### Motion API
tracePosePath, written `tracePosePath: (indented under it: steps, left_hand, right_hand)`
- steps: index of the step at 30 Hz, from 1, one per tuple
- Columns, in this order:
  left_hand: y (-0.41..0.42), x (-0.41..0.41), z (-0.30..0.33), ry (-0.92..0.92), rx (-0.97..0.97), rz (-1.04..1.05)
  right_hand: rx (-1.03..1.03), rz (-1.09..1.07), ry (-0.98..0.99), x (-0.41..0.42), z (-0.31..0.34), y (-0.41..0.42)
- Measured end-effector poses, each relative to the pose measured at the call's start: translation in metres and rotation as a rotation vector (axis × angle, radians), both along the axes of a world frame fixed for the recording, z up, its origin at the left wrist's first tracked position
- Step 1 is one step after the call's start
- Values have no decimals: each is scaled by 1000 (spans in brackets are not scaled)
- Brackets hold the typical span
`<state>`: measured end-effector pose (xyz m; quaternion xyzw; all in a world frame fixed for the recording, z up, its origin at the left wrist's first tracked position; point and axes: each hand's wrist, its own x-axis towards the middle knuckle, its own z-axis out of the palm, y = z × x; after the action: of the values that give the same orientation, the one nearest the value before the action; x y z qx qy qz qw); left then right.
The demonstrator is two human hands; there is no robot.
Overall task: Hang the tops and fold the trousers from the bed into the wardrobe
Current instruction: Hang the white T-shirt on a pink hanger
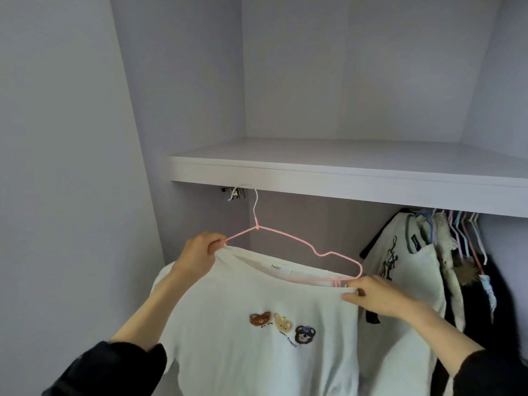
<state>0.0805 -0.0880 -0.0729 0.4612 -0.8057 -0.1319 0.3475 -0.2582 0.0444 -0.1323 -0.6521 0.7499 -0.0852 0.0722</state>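
The left hand (200,254) pinches the white top (257,324) and pink hanger (300,247) at one shoulder; the right hand (374,295) grips the other shoulder. Above the fingers, the hanger's hook sits below the shelf (343,172). Hung clothes (428,252) crowd right of the right fingers

Both arms reach up and forward, dark sleeves pushed back on bare forearms. Left hand (200,252) raised at left, fingers curled, pinching the white top (243,338) and apparently the pink hanger (300,244). Right hand (374,295) lower right, fingers pinching the top's other shoulder.
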Motion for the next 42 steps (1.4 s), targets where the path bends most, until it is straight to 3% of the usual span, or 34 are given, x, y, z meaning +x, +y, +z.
tracePosePath:
  steps: [4, 20, 42]
  left_hand:
    - [-8, 1, -1, 2, -39, 10]
    - [-24, 19, -27, -85, 20, 58]
    - [-22, 14, -19, -190, -75, 133]
  right_hand:
    - [-18, 32, 16, -7, 10, -1]
    - [15, 4, -444, -6, 46, -14]
    - [-112, 19, -447, 0, 63, -26]
